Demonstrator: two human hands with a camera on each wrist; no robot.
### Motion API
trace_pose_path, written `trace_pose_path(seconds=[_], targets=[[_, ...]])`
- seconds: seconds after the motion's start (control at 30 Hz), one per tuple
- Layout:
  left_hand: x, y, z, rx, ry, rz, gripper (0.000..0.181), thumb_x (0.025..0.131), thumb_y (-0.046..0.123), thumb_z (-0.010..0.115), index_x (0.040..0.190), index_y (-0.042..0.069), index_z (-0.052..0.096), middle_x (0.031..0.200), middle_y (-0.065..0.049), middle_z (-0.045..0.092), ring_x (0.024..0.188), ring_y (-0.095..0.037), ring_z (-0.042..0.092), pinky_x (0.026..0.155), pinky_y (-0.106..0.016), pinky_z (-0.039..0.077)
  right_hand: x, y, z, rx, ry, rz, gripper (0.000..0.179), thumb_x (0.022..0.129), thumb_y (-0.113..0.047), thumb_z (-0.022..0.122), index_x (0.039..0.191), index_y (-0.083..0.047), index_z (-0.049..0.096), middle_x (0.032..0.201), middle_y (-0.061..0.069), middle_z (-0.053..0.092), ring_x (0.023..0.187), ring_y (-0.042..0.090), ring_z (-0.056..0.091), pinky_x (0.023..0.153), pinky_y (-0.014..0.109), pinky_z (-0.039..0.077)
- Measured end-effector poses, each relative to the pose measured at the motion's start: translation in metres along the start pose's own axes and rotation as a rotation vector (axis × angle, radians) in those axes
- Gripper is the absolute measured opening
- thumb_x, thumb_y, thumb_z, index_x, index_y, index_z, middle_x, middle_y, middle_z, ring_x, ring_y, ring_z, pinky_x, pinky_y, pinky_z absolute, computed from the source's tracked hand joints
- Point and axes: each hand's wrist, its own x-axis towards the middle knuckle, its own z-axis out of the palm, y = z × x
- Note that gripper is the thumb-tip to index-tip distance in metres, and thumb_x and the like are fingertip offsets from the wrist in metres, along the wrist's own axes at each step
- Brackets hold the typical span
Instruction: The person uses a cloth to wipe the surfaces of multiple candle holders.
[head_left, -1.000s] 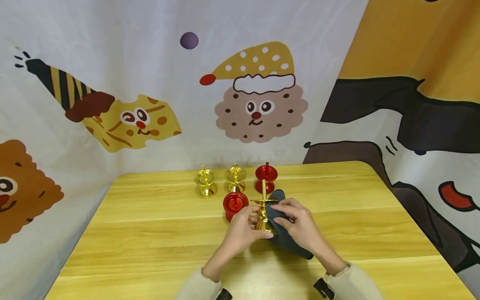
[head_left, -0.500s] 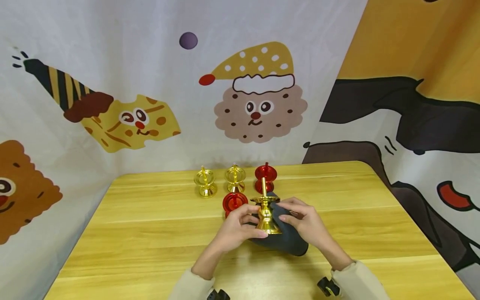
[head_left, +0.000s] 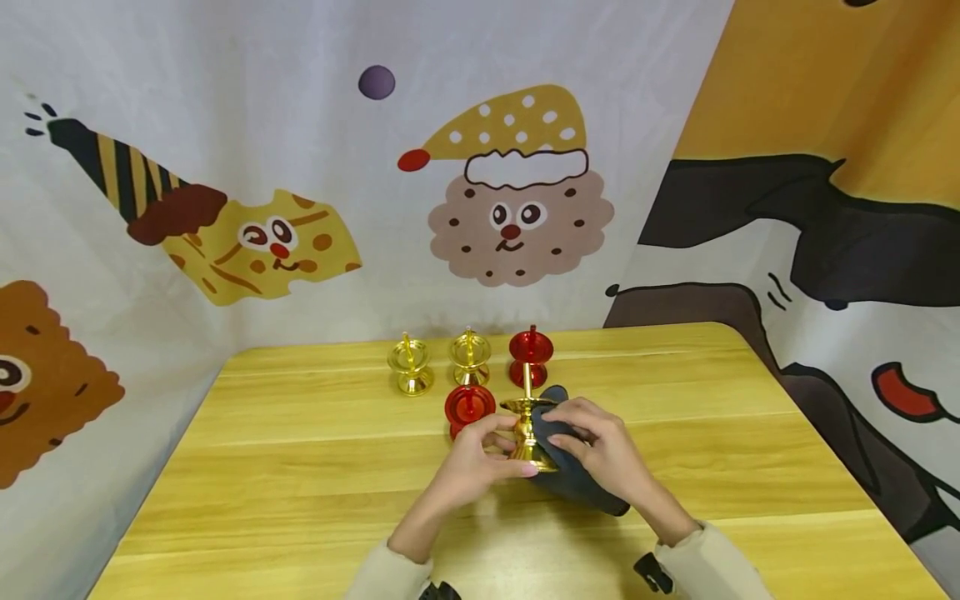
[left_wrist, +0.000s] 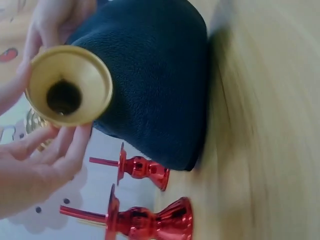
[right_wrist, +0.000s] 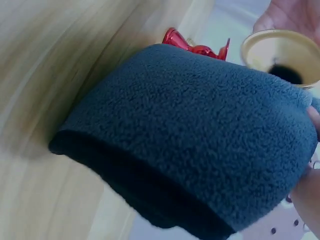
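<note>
Head view: left hand (head_left: 472,460) grips the gold candleholder (head_left: 526,430) above the tabletop (head_left: 300,471), right hand (head_left: 603,442) pinches the dark cloth (head_left: 576,485), seemingly against it (fingertips partly hidden); a hard tug could twist the candleholder loose.

Cartoon-printed fabric (head_left: 300,125) hangs behind 1 wood-grain table (head_left: 300,492) with rounded corners.

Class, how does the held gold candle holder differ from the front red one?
Colour: the held holder is gold; the front holder is red.
Support: the held holder is off the table; the front holder stands on it.
Underside: the left wrist view shows the held holder's hollow base; the front holder's is hidden.
Shared: both have a flared foot, a dish and a spike.
</note>
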Motion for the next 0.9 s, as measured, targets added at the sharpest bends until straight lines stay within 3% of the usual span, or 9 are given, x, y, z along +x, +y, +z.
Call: trace_pose_path(seconds=[0.17,0.27,0.33,0.43,0.57,0.67,0.73,0.83,0.9], targets=[[-0.002,-0.003,-0.006,-0.186,-0.075,-0.001,0.051,0.077,0.001,0.071,0.123,-0.006,0.049,0.120,-0.016,0.051,0.098,-0.024,0.055,0.074,-0.028,0.052,-0.005,0.005,-0.006,0.178,-0.027,0.174,0.026,0.077,0.008,0.066,0.103,0.004,0.064,0.100,0.016,0.060,0.092,0.010,0.058,0.073,0.024,0.053],[-0.002,-0.003,-0.006,-0.170,-0.076,-0.002,0.054,0.076,0.003,0.073,0.123,-0.005,0.048,0.121,-0.017,0.050,0.099,-0.025,0.055,0.075,-0.029,0.052,-0.007,0.008,-0.006,0.199,-0.023,0.235,0.025,0.078,0.008,0.065,0.102,0.005,0.064,0.101,0.018,0.060,0.092,0.008,0.057,0.073,0.024,0.054],[-0.002,-0.002,-0.003,-0.079,-0.042,0.014,0.057,0.073,0.007,0.076,0.123,-0.002,0.050,0.117,-0.016,0.052,0.097,-0.026,0.056,0.076,-0.029,0.052,-0.008,0.009,-0.004,0.194,-0.012,0.238,0.025,0.077,0.009,0.065,0.101,0.005,0.064,0.101,0.018,0.060,0.092,0.008,0.056,0.072,0.024,0.054],[-0.001,-0.003,0.005,0.138,0.060,0.085,0.061,0.068,0.013,0.081,0.120,0.001,0.052,0.110,-0.013,0.055,0.091,-0.025,0.058,0.074,-0.031,0.053,-0.007,0.006,0.001,0.136,0.012,0.191,0.027,0.074,0.013,0.066,0.099,0.002,0.065,0.099,0.015,0.060,0.091,0.011,0.058,0.072,0.024,0.054],[0.000,-0.004,0.017,0.463,0.215,0.225,0.061,0.063,0.016,0.085,0.112,-0.003,0.055,0.105,-0.012,0.056,0.085,-0.025,0.060,0.071,-0.030,0.053,-0.002,0.000,0.011,-0.065,0.020,0.048,0.033,0.068,0.014,0.071,0.095,-0.004,0.067,0.096,0.008,0.059,0.084,0.017,0.059,0.066,0.024,0.054],[0.000,-0.004,0.020,0.551,0.255,0.245,0.061,0.063,0.016,0.084,0.112,-0.004,0.055,0.105,-0.012,0.055,0.084,-0.025,0.059,0.069,-0.029,0.052,0.001,-0.003,0.015,-0.190,0.018,-0.030,0.035,0.064,0.013,0.074,0.092,-0.007,0.068,0.095,0.005,0.058,0.082,0.019,0.060,0.064,0.027,0.054],[0.000,-0.003,0.017,0.461,0.213,0.194,0.060,0.066,0.016,0.083,0.116,-0.003,0.054,0.106,-0.011,0.055,0.086,-0.023,0.058,0.070,-0.027,0.051,0.002,-0.002,0.014,-0.203,0.019,-0.035,0.035,0.064,0.014,0.074,0.091,-0.007,0.068,0.095,0.005,0.058,0.082,0.018,0.060,0.064,0.027,0.054],[-0.001,-0.001,0.008,0.172,0.095,0.088,0.059,0.072,0.011,0.078,0.122,-0.001,0.051,0.109,-0.013,0.055,0.092,-0.024,0.057,0.075,-0.028,0.052,0.001,0.002,0.009,-0.064,0.021,0.050,0.034,0.067,0.018,0.070,0.093,-0.003,0.066,0.096,0.008,0.059,0.084,0.015,0.059,0.066,0.024,0.054],[-0.002,0.002,0.002,-0.026,0.007,0.049,0.059,0.076,0.007,0.074,0.127,-0.003,0.046,0.115,-0.016,0.053,0.099,-0.026,0.054,0.080,-0.031,0.051,0.000,0.005,0.004,0.056,0.024,0.132,0.031,0.070,0.019,0.066,0.095,0.000,0.064,0.096,0.011,0.059,0.086,0.012,0.058,0.068,0.023,0.054]])
